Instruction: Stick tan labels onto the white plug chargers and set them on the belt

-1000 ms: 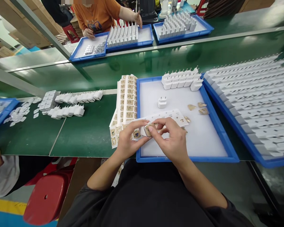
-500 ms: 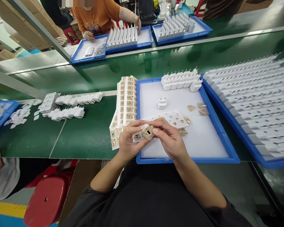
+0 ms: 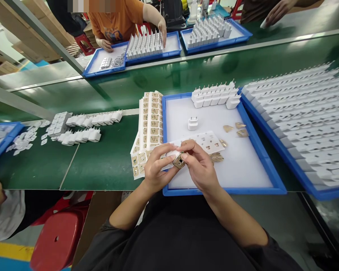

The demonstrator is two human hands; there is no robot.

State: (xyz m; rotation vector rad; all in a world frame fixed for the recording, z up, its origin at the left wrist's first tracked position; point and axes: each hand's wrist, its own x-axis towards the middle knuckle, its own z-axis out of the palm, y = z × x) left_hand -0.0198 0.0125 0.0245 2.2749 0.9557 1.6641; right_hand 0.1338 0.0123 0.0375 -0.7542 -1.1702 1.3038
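Observation:
My left hand (image 3: pixel 156 165) and my right hand (image 3: pixel 199 165) meet over the near edge of a blue tray (image 3: pixel 223 190), both pinching a small white charger plug (image 3: pixel 178 161) with a gold label on its port face. Under my fingers lies a white sticker sheet (image 3: pixel 207 141) with gold labels. A stack of sticker sheets (image 3: pixel 150 120) leans against the tray's left side. One loose charger (image 3: pixel 193 123) stands in the tray, with a row of chargers (image 3: pixel 216 97) at its far edge. Peeled gold backings (image 3: pixel 237 128) lie to the right.
A large blue tray (image 3: pixel 302 116) packed with white chargers sits to the right. Rows of chargers (image 3: pixel 81 126) lie on the green belt to the left. Across the belt, a person in orange works over blue trays (image 3: pixel 147 47). A red stool (image 3: pixel 56 237) stands below left.
My hands have turned the charger between the fingers, tipping its gold-labelled face downward and slightly right. The person opposite shifted a hand over the tray.

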